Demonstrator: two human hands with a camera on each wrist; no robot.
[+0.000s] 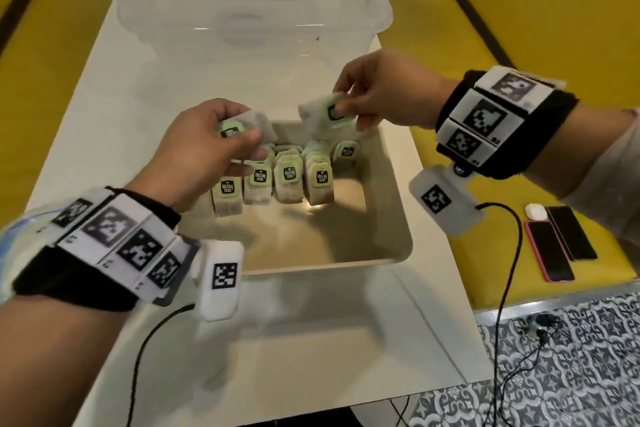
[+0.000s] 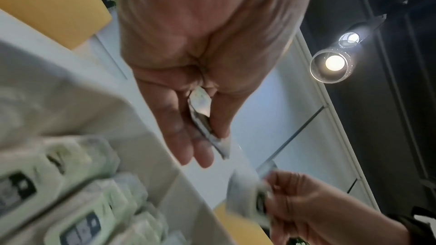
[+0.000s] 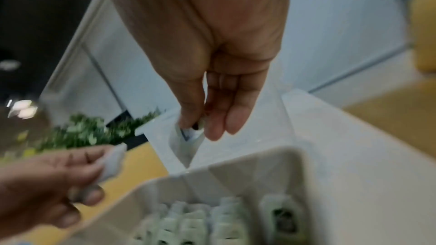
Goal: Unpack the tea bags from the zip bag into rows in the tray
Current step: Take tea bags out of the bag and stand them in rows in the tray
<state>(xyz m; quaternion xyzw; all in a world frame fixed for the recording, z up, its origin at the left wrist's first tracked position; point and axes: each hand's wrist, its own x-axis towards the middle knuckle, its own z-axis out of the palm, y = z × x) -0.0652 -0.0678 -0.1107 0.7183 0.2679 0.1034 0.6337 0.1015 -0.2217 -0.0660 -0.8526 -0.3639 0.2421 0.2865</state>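
Observation:
A beige tray [image 1: 391, 218] sits mid-table with several green-labelled tea bags [image 1: 289, 177] standing in rows at its far end. My left hand [image 1: 207, 146] hovers over the tray's far left corner and pinches one tea bag [image 1: 239, 130], seen edge-on as the tea bag [image 2: 205, 124] in the left wrist view. My right hand [image 1: 377, 94] hangs above the tray's far edge and pinches another tea bag [image 1: 329, 111], blurred as the tea bag [image 3: 186, 135] in the right wrist view. I see no zip bag.
A clear plastic storage box [image 1: 256, 10] stands on the white table [image 1: 104, 97] right behind the tray. Two phones [image 1: 561, 239] and an earbud case [image 1: 535, 211] lie on the yellow bench at right. Cables [image 1: 509, 274] trail off both wrists.

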